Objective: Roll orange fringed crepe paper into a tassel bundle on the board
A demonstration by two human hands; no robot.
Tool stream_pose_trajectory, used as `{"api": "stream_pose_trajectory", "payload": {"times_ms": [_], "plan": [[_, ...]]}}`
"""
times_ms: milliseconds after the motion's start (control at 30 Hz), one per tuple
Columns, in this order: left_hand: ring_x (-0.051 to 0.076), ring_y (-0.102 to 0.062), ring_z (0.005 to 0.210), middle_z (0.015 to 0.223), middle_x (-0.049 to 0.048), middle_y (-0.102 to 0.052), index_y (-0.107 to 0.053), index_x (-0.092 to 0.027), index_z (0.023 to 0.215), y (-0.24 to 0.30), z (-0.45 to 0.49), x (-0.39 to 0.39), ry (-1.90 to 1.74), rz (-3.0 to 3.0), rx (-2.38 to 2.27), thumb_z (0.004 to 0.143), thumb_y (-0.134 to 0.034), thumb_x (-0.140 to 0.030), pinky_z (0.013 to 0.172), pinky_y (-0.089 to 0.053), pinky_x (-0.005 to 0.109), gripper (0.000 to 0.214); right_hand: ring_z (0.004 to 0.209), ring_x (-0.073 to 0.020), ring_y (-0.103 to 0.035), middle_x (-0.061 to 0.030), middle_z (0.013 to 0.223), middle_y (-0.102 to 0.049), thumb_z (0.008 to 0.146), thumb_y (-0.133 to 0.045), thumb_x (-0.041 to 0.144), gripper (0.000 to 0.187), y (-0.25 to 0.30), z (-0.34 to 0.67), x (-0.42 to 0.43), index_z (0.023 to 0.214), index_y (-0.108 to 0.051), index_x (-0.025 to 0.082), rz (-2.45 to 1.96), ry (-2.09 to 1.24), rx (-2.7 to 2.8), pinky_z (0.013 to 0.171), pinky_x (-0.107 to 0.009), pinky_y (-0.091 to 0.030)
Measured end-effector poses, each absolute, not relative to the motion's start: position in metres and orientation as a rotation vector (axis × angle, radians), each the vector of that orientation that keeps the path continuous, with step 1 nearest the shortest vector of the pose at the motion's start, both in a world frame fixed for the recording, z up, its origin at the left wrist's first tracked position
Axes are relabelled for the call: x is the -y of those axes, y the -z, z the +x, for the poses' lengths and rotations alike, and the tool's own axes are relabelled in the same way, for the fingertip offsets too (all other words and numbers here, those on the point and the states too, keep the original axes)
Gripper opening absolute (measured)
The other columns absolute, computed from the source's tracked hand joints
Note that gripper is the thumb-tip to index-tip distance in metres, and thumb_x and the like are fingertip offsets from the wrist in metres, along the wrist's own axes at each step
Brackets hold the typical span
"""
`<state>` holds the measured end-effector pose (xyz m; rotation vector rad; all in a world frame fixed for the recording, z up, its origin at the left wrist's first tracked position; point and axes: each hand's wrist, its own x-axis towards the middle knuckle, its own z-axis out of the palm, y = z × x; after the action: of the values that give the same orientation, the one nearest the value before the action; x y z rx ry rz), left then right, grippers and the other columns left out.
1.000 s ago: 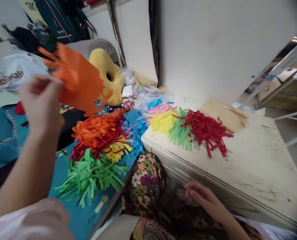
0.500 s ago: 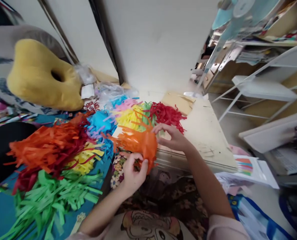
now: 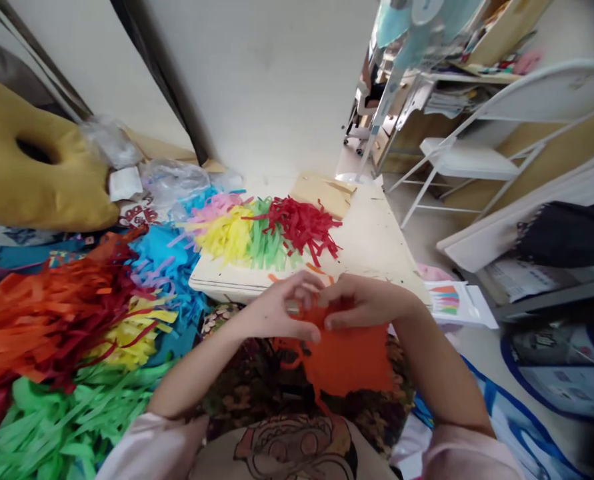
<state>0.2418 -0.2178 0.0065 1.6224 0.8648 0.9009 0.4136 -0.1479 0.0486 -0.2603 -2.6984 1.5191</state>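
Note:
An orange tissue paper tassel (image 3: 354,360), with a flat uncut sheet and fringed strips, hangs from my hands above my lap. My left hand (image 3: 284,310) pinches its upper edge on the left, fingers curled. Close beside it, my right hand (image 3: 364,303) grips the same edge with the thumb in front; the fingertips behind the paper are hidden. Loose orange strips show beyond the hands and below the left one. On the white board just past my hands lie red (image 3: 307,227), green (image 3: 265,237) and yellow (image 3: 227,233) fringed tassels.
At the left are piles of orange (image 3: 31,313), green (image 3: 71,413) and blue (image 3: 159,253) fringed paper. A yellow cushion (image 3: 41,167) sits behind them near clear plastic bags (image 3: 174,180). Cardboard (image 3: 321,193) lies on the white board (image 3: 371,233). A white folding chair (image 3: 469,160) stands at the right.
The orange tassel has moved right and toward my body, and its flat sheet now hangs spread out. My right hand, open before, has closed on it beside the left. The view has shifted right.

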Motion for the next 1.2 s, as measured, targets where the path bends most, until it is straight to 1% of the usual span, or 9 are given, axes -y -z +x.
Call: {"api": "stream_pose_trajectory", "payload": {"times_ms": [100, 167, 333, 467, 600, 700, 900, 1067, 1200], "plan": [[0.011, -0.048, 0.057, 0.065, 0.0007, -0.055, -0.058, -0.013, 0.076, -0.008, 0.249, 0.208, -0.435, 1.501, -0.732, 0.057, -0.062, -0.036, 0.055, -0.040, 0.021, 0.030, 0.047, -0.0039, -0.039, 0.0052, 0.054, -0.048, 0.072, -0.051, 0.032, 0.019, -0.044, 0.430, 0.150, 0.077, -0.057, 0.014, -0.531, -1.746, 2.529, 0.042, -0.014, -0.030], [0.010, -0.047, 0.054, 0.061, 0.0005, -0.055, -0.059, -0.012, 0.068, -0.006, 0.252, 0.205, -0.344, 1.401, -0.680, 0.058, -0.061, -0.033, 0.053, -0.039, 0.021, 0.023, 0.051, -0.0055, -0.045, 0.0040, 0.060, -0.051, 0.066, -0.056, 0.040, 0.026, -0.029, 0.441, 0.152, 0.075, -0.055, 0.015, -0.584, -2.051, 2.219, 0.044, -0.015, -0.034], [0.008, -0.045, 0.059, 0.066, -0.0005, -0.049, -0.060, -0.013, 0.060, -0.004, 0.252, 0.195, -0.624, 1.332, -0.685, 0.057, -0.063, -0.030, 0.055, -0.038, 0.018, 0.017, 0.077, -0.0145, -0.055, -0.0003, 0.083, -0.058, 0.044, -0.069, 0.049, 0.057, 0.028, 0.454, 0.174, 0.089, -0.054, 0.018, -0.482, -2.398, 1.464, 0.071, -0.025, -0.042], [0.008, -0.045, 0.066, 0.079, 0.0015, -0.047, -0.060, -0.012, 0.054, 0.000, 0.248, 0.188, -0.783, 1.407, -0.784, 0.056, -0.064, -0.025, 0.059, -0.037, 0.017, 0.014, 0.077, -0.0187, -0.058, -0.0038, 0.083, -0.062, 0.038, -0.072, 0.045, 0.067, 0.061, 0.460, 0.192, 0.096, -0.055, 0.016, -0.689, -2.376, 1.376, 0.072, -0.030, -0.044], [0.011, -0.052, 0.062, 0.071, 0.0043, -0.057, -0.064, -0.011, 0.066, 0.013, 0.245, 0.183, -0.718, 1.131, -0.782, 0.054, -0.066, -0.031, 0.058, -0.041, 0.021, 0.023, 0.066, -0.0152, -0.058, -0.0010, 0.074, -0.063, 0.044, -0.071, 0.037, 0.049, 0.067, 0.479, 0.181, 0.086, -0.059, 0.016, -0.994, -2.102, 1.395, 0.065, -0.027, -0.046], [0.011, -0.053, 0.055, 0.054, 0.0030, -0.059, -0.063, -0.010, 0.059, 0.024, 0.249, 0.180, -0.748, 0.948, -0.818, 0.048, -0.070, -0.034, 0.057, -0.042, 0.022, 0.026, 0.068, -0.0131, -0.058, 0.0007, 0.073, -0.062, 0.057, -0.065, 0.029, 0.030, 0.052, 0.495, 0.166, 0.083, -0.060, 0.016, -1.087, -1.935, 1.517, 0.065, -0.025, -0.046], [0.012, -0.055, 0.052, 0.053, 0.0030, -0.060, -0.062, -0.010, 0.060, 0.028, 0.256, 0.175, -0.799, 0.849, -0.805, 0.048, -0.069, -0.034, 0.054, -0.042, 0.021, 0.028, 0.065, -0.0141, -0.056, 0.0013, 0.071, -0.063, 0.062, -0.056, 0.018, 0.015, 0.003, 0.510, 0.153, 0.075, -0.062, 0.015, -1.215, -1.532, 2.033, 0.061, -0.024, -0.045], [0.011, -0.051, 0.046, 0.055, 0.0010, -0.059, -0.058, -0.014, 0.059, 0.030, 0.258, 0.173, -0.913, 0.753, -0.743, 0.036, -0.069, -0.046, 0.049, -0.042, 0.023, 0.040, 0.058, -0.0148, -0.057, 0.0019, 0.060, -0.062, 0.054, -0.058, 0.019, 0.008, -0.010, 0.513, 0.154, 0.062, -0.060, 0.017, -1.225, -1.650, 1.766, 0.057, -0.025, -0.046], [0.012, -0.052, 0.050, 0.061, 0.0004, -0.059, -0.056, -0.019, 0.067, 0.041, 0.276, 0.180, -1.054, 0.633, -0.704, 0.044, -0.054, -0.064, 0.046, -0.040, 0.024, 0.050, 0.064, -0.0195, -0.060, 0.0008, 0.064, -0.063, 0.051, -0.054, 0.022, 0.017, -0.003, 0.505, 0.159, 0.067, -0.056, 0.020, -1.244, -1.741, 1.205, 0.060, -0.032, -0.048]]}}
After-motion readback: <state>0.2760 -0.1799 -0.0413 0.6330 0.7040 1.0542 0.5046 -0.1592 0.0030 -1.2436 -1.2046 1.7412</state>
